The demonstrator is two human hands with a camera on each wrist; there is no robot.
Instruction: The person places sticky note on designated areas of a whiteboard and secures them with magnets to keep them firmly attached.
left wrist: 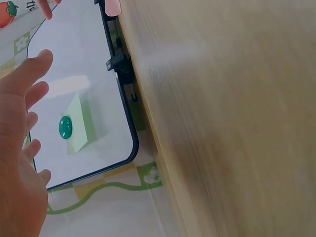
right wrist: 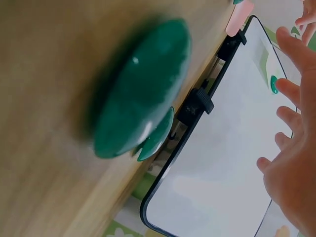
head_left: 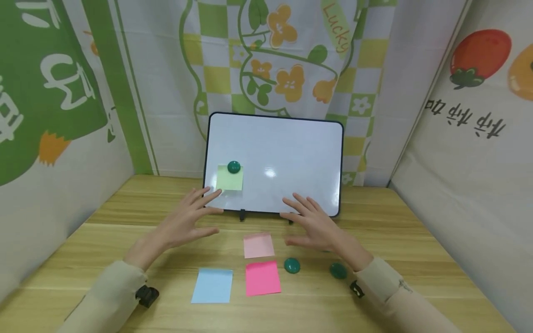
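A whiteboard (head_left: 275, 143) with a dark frame leans upright at the back of the table. On its lower left, a round green magnet (head_left: 234, 167) holds a pale green sticky note (head_left: 229, 183), whose lower part lifts off the board in the left wrist view. My left hand (head_left: 187, 221) hovers before the board's lower left corner, fingers spread, holding nothing. Also spread and holding nothing, my right hand (head_left: 314, 225) is in front of the lower right part. Between and below the hands lie a light pink note (head_left: 259, 246), a bright pink note (head_left: 263, 278) and a blue note (head_left: 212, 286).
One green magnet (head_left: 292, 265) lies beside the bright pink note, another magnet (head_left: 338, 270) by the right wrist. The right forearm mostly hides a further green piece. Small black stand clips (head_left: 242, 215) support the board. Printed cloth (head_left: 162, 88) encloses the wooden table (head_left: 166, 277).
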